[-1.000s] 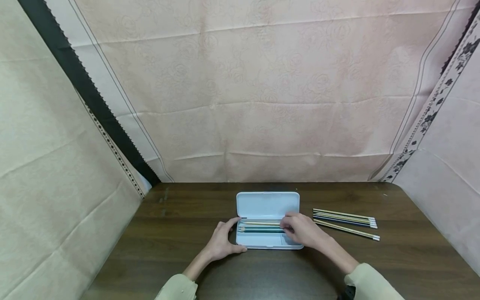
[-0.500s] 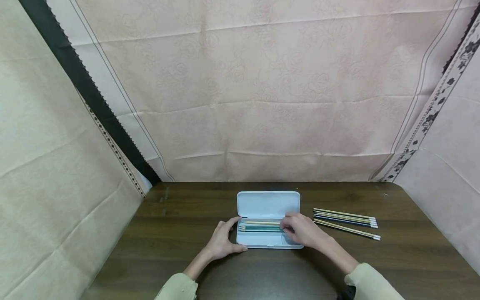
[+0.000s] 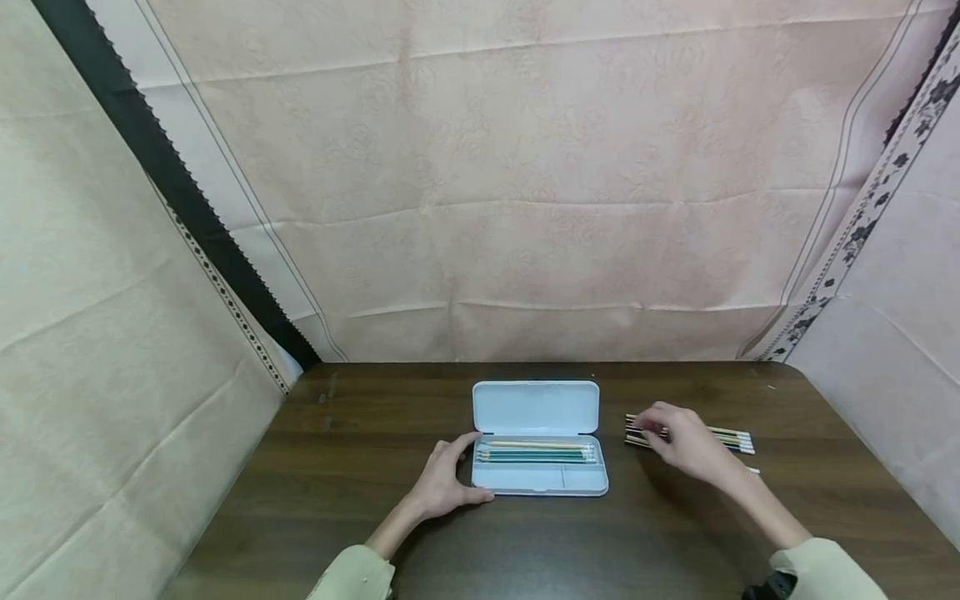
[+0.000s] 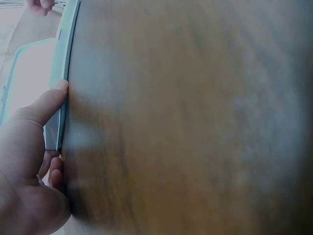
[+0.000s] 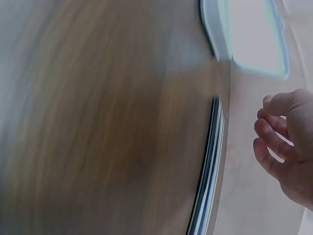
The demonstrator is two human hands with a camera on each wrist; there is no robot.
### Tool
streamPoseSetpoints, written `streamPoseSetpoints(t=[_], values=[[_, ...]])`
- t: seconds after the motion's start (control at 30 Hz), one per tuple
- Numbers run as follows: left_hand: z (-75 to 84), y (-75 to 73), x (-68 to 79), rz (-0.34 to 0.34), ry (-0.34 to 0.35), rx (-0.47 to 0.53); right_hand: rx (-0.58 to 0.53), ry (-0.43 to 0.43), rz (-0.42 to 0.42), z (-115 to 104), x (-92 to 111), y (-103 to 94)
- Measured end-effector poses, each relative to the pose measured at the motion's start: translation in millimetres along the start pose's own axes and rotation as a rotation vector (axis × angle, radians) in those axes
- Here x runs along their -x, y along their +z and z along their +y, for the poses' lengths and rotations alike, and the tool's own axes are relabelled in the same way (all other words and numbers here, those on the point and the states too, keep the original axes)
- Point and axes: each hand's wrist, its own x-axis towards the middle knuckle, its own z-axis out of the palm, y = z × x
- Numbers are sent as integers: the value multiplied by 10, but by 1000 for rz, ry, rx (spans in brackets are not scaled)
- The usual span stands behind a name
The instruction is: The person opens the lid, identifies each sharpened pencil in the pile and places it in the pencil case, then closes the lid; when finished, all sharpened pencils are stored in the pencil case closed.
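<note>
A light blue pencil case (image 3: pixel 517 482) lies on the table with its lid (image 3: pixel 536 407) tipped back. Several pencils (image 3: pixel 532 452), greenish and yellowish, lie side by side in its long compartment. My left hand (image 3: pixel 441 483) grips the case's left end, thumb at the front edge and fingers at the back corner. To the right of the case, my right hand (image 3: pixel 686 442) hovers over a group of striped pencils (image 3: pixel 731 437) and hides part of them. In the right wrist view its bent fingers (image 5: pixel 266 131) hold nothing and stand apart from the pencils.
The dark wooden table (image 3: pixel 360 417) meets pale patterned cloth (image 3: pixel 525 250) at the back, with more cloth at both sides. A smaller compartment (image 3: pixel 581 477) sits at the case's front right.
My right hand has left the pencils inside the case and moved right, over the loose pencils. The left hand keeps its grip on the case.
</note>
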Motion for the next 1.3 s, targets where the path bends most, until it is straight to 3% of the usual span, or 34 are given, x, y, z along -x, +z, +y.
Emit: streamPoseSetpoints(t=[0.23,0.57,0.87,1.3], values=[[4,-6,-3,-1,1,0,69,30,40,258,269,-225],[-2,-5,5,2,6,-6,112,101,-11,514,471,-422],[-10,-1,0,2,8,-11,146,184,-54,657,588,-519],[-18,-3,-1,-2,12,-12,165,230,-85,789,685,-546]])
